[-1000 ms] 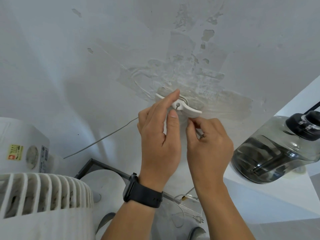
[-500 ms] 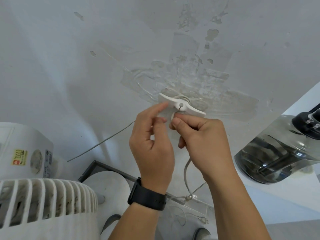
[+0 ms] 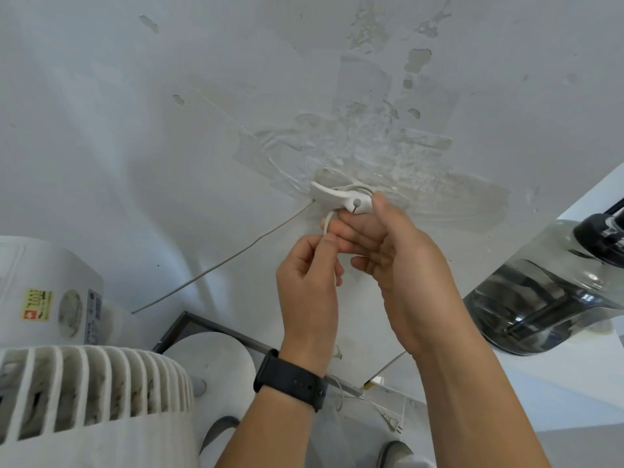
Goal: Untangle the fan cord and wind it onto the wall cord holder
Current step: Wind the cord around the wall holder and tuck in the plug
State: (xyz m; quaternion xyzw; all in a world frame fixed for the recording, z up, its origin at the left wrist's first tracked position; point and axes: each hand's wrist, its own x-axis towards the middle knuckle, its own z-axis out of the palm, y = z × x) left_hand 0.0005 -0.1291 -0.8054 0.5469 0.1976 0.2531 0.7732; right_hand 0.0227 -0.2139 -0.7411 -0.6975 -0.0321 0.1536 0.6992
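Pinching the thin white cord [image 3: 327, 228] between thumb and finger, the left hand [image 3: 309, 285] holds it just under the white cord holder [image 3: 341, 197] on the wall [image 3: 169, 130]. The right hand [image 3: 401, 265] curls up against the holder, thumb touching its right end. Some cord already loops around the holder. A white fan [image 3: 84, 393] stands at the lower left, and a dark jug [image 3: 547, 292] sits on the right.

Single head-worn wide-angle view, close range, facing the patched wall [image 3: 169, 130] and tilted down. Both forearms enter from the near edge, wall cord holder [image 3: 341, 197] near centre, fan [image 3: 84, 393] near left, water jug [image 3: 547, 292] far right.
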